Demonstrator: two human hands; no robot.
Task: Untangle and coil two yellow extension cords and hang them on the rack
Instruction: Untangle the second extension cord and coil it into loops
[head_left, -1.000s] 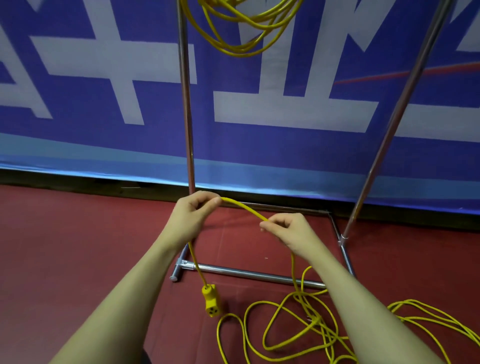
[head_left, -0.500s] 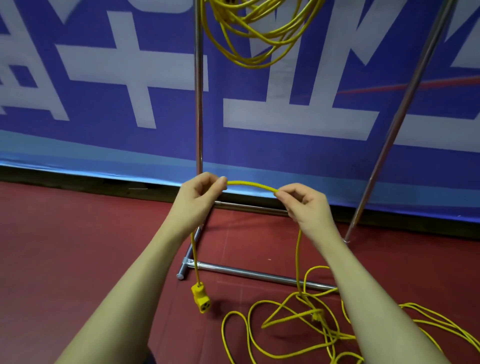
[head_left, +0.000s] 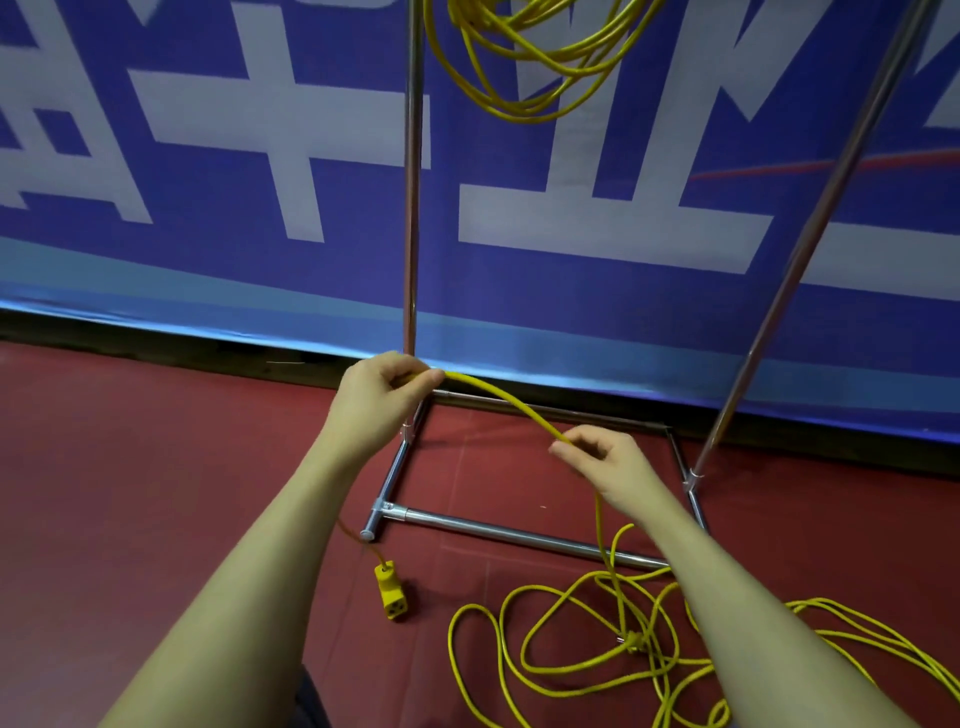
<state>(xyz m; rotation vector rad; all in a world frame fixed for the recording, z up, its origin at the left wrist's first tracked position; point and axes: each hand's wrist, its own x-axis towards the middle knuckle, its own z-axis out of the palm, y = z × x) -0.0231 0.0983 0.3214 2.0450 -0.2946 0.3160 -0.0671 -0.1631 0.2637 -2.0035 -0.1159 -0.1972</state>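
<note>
Head view, single entry.

Item 1, left hand (head_left: 382, 397): fingers curled round the yellow cord (head_left: 501, 402), gripping it near the foot of the rack's left upright. From this grip a short tail drops down to the socket end (head_left: 391, 592), which hangs at or just above the red floor (head_left: 156, 493); I cannot tell if it touches.

Item 2, right hand (head_left: 605, 465): lower and nearer than the left, fingertips pinching the same cord. Between the two hands the cord runs as one arched span, its long axis slanting from far-left down to near-right.

Item 3, loose cord: from my right hand it falls straight down into a tangled pile (head_left: 623, 639) on the floor, near right, partly lying over the rack's near base bar. A plug seems to sit in the middle of the pile; too small to be sure.

Item 4, rack (head_left: 410, 208): chrome frame against the blue banner (head_left: 208, 156), just beyond both hands. One coiled cord (head_left: 524, 57) already hangs from above, between the uprights.

Judgement: second cord, first loop in hand. The slack lies below and to the right, so the right hand is the one placed to feed it; the left is the holder.
</note>
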